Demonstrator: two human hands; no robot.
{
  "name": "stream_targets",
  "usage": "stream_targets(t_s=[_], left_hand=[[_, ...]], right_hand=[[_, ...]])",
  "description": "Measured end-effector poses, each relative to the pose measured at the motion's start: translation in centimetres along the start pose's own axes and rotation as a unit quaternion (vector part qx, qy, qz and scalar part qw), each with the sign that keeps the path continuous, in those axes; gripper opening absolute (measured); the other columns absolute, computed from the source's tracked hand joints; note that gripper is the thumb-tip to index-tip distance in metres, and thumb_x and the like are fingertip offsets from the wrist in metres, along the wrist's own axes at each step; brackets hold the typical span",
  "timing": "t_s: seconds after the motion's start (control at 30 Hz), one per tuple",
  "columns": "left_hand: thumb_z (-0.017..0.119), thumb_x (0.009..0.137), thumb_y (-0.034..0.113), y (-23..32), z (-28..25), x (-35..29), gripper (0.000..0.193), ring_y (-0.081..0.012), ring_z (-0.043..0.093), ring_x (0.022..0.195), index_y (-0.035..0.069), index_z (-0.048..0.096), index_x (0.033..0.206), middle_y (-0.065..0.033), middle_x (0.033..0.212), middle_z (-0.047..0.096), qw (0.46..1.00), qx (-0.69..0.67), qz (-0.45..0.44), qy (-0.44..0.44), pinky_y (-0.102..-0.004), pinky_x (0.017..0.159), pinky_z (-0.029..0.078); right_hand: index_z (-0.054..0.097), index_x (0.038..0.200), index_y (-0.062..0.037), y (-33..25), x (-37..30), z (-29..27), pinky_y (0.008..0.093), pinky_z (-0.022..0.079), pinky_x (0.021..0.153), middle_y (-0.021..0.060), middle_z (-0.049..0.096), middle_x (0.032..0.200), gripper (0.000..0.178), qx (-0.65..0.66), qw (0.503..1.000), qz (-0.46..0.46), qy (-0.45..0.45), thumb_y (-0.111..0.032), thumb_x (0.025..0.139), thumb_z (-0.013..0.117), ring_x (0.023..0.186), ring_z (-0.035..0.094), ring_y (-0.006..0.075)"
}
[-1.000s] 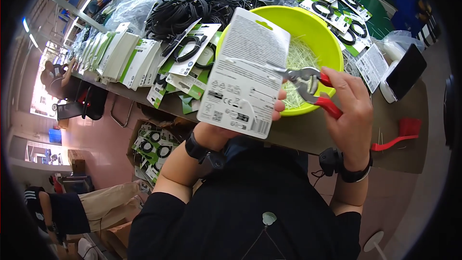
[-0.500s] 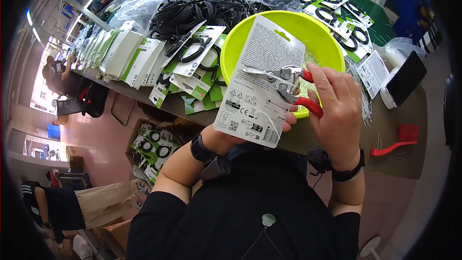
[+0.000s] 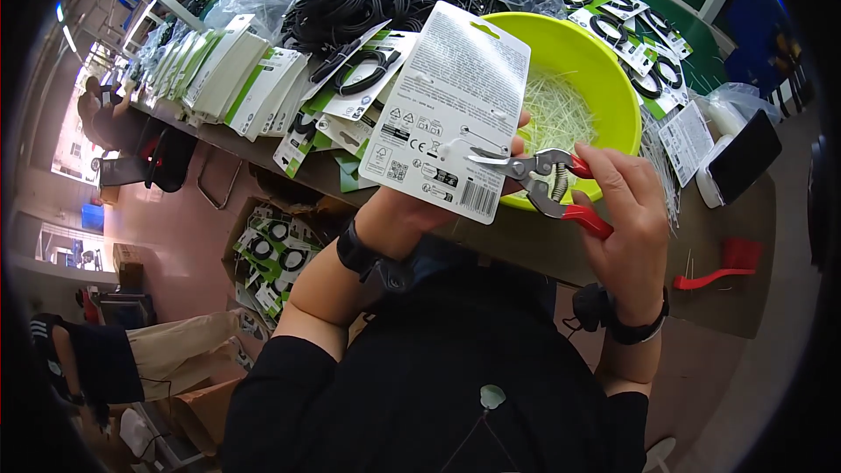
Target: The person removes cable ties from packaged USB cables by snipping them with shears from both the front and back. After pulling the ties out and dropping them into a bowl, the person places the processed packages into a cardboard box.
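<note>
My left hand (image 3: 408, 212) holds a printed white cardboard packaging card (image 3: 469, 66) from behind, its back facing me. Fingertips show past the card's right edge; most of that hand is hidden. In my right hand (image 3: 632, 226) is a pair of pruning shears (image 3: 552, 177) with red handles and a coil spring. The metal tips lie over the card's lower right part, by a small hole with a whitish bit. Whether the blades touch the card, I cannot tell. Under both hands stands a yellow-green bowl (image 3: 604, 61) containing many thin whitish plastic strips (image 3: 561, 109).
Green-and-white cards with black cables (image 3: 363, 74) lie left of the bowl, more at back right. A card stack (image 3: 219, 79) stands at left. Black cables (image 3: 377, 0) heap behind. A red brush (image 3: 723, 264) and dark-screened device (image 3: 743, 151) sit right. Other people are at left.
The card has moved left and slightly away from me. The shears have shifted down the card toward its lower right. A thin white strip that stuck out near the card's bottom no longer shows.
</note>
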State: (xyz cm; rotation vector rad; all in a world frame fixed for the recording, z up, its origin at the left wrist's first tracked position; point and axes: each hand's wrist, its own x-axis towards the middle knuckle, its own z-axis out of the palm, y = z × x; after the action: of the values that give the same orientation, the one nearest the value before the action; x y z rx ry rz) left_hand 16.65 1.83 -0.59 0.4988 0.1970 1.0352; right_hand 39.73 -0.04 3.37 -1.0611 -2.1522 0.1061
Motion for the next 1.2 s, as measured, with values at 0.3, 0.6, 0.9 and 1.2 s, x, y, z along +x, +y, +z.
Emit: stream_targets(t_s=[0.3, 0.6, 0.9, 1.2], left_hand=[[0.043, 0.095, 0.042, -1.2, 2.1, -0.2, 0.061, -0.0225, 0.058, 0.107, -0.003, 0.034, 0.135, -0.0161, 0.116, 0.058, 0.97, 0.196, 0.088, 0.117, -0.0342, 0.086, 0.054], [0.047, 0.096, 0.024, 1.9, 0.1, -0.1, 0.045, -0.0198, 0.06, 0.102, -0.002, 0.037, 0.13, -0.0139, 0.112, 0.057, 0.997, -0.02, 0.056, 0.049, -0.0322, 0.087, 0.053], [0.046, 0.095, 0.009, 2.3, 2.2, -0.7, 0.033, -0.015, 0.059, 0.098, -0.002, 0.036, 0.125, -0.0108, 0.111, 0.055, 0.915, 0.295, 0.205, 0.186, -0.03, 0.084, 0.052], [0.046, 0.096, 0.009, 1.0, 2.6, -0.5, 0.03, -0.0103, 0.055, 0.095, -0.003, 0.036, 0.121, -0.0095, 0.108, 0.055, 0.845, 0.418, 0.267, 0.2, -0.0243, 0.083, 0.048]], right_hand=[[0.06, 0.115, -0.0034, -0.3, -0.2, 0.6, 0.0357, 0.048, 0.078, 0.0144, 0.06, 0.103, 0.044, -0.006, 0.999, -0.008, -0.043, 0.0, 0.071, 0.067, 0.09, 0.059, 0.0296], [0.06, 0.114, -0.002, 1.8, -0.7, -0.5, 0.0298, 0.047, 0.079, 0.0158, 0.061, 0.107, 0.046, 0.233, 0.958, 0.161, 0.052, 0.001, 0.069, 0.066, 0.091, 0.062, 0.0228], [0.059, 0.115, -0.0028, 0.2, -0.4, -1.0, 0.0366, 0.047, 0.08, 0.0139, 0.061, 0.102, 0.048, -0.048, 0.996, 0.039, -0.057, -0.002, 0.068, 0.069, 0.092, 0.058, 0.0293], [0.063, 0.112, -0.0054, -1.2, 0.0, -0.6, 0.0384, 0.044, 0.08, 0.0111, 0.06, 0.098, 0.043, -0.119, 0.992, 0.004, -0.047, -0.003, 0.069, 0.068, 0.09, 0.055, 0.0289]])
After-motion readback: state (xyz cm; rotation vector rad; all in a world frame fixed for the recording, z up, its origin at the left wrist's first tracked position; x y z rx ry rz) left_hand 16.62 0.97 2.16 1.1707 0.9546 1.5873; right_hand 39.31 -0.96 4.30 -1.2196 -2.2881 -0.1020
